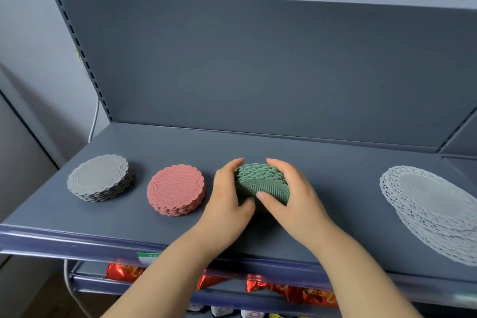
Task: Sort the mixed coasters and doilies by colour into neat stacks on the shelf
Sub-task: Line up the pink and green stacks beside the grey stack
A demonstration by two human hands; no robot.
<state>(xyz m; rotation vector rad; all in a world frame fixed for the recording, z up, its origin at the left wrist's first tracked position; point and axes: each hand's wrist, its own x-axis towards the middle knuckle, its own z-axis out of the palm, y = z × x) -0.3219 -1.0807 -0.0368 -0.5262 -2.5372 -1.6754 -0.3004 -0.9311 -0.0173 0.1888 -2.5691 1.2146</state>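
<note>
Green coasters [260,183] sit as a tilted, fanned stack at the shelf's [335,178] centre in the head view, clasped between the left hand [229,193] at 9 o'clock and the right hand [289,193] at 3 o'clock. Pink coasters [176,190] and grey coasters [100,177] stand stacked at 9 o'clock, white doilies [433,209] at 3 o'clock. Squeezing unevenly could likely spill the slanted green pile forward, or nudge the pink stack just beside the left hand.

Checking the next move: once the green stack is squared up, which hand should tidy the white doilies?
Probably the right hand: the white doilies lie on its side of the green stack, while the left hand would have to cross over.
</note>
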